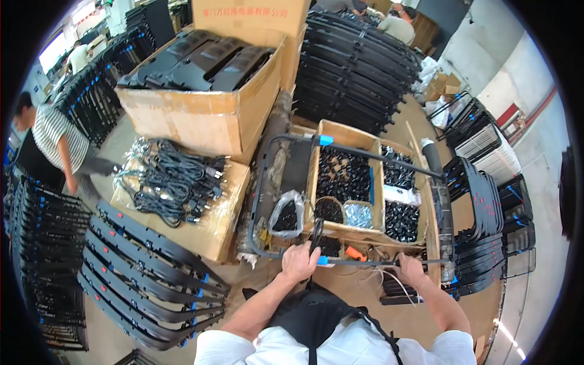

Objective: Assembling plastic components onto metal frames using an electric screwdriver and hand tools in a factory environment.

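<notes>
White sleeves (222,348) and a black apron (310,310) fill the lower edge of the head view, nearest the lens. Just beyond, a black frame (398,160) of bent tubing, with blue clips (326,140) on it, lies over a partitioned cardboard tray (347,129), its near bar running across under both hands. The left hand (298,263) has its fingers curled closed around that bar beside a blue clip; a thin dark strip rises at its thumb, and whether it is pinched I cannot tell. The right hand (411,270) is bent closed on the same bar farther right, fingertips partly hidden. Between them lie an orange-handled tool (356,253) and pale wires (389,281). Small black parts (340,176) fill tray compartments; a plastic bag (288,214) holds more. Left of the frame, black cords (173,182) lie heaped on a carton (228,228)
</notes>
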A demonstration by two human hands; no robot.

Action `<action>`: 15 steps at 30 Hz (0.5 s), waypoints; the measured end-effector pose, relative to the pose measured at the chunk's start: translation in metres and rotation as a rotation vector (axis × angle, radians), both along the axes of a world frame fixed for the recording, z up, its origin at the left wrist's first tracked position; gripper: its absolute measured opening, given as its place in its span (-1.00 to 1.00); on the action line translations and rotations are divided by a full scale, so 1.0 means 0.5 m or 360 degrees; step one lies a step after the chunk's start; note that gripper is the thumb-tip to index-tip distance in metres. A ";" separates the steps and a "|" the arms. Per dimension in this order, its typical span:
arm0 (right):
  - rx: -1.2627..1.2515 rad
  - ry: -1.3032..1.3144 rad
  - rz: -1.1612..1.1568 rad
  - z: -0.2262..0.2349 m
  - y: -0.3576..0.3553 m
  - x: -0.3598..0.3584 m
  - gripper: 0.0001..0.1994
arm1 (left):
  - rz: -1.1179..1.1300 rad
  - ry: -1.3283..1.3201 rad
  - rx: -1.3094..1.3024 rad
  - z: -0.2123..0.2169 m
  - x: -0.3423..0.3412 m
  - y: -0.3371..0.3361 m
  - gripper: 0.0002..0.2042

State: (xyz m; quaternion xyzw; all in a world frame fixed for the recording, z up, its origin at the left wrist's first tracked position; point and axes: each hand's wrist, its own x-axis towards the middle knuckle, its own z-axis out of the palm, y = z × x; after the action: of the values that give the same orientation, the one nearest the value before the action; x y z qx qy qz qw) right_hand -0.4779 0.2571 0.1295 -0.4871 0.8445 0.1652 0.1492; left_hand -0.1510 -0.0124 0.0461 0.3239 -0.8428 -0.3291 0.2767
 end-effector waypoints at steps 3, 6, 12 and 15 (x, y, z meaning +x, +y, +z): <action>-0.0062 -0.0025 -0.0530 -0.023 -0.013 0.001 -0.50 | -0.0014 -0.0029 -0.0001 0.006 0.002 0.003 -0.66; 0.0230 -0.0028 -0.0510 0.006 -0.042 0.001 -0.47 | -0.0008 -0.0031 0.0034 0.010 0.005 0.006 -0.66; -0.0129 0.0230 0.0702 -0.023 -0.013 -0.034 -0.64 | 0.0031 -0.0047 0.0046 0.011 -0.005 0.005 -0.69; -0.0118 0.0170 0.0034 -0.104 0.013 -0.078 -0.64 | 0.0007 0.0026 0.0049 0.017 -0.011 -0.003 -0.68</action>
State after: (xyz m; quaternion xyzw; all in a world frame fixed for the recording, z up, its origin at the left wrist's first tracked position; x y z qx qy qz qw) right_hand -0.5170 0.2638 0.0777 -0.4918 0.8516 0.1610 0.0840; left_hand -0.1566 -0.0138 0.0546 0.3273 -0.8346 -0.3440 0.2793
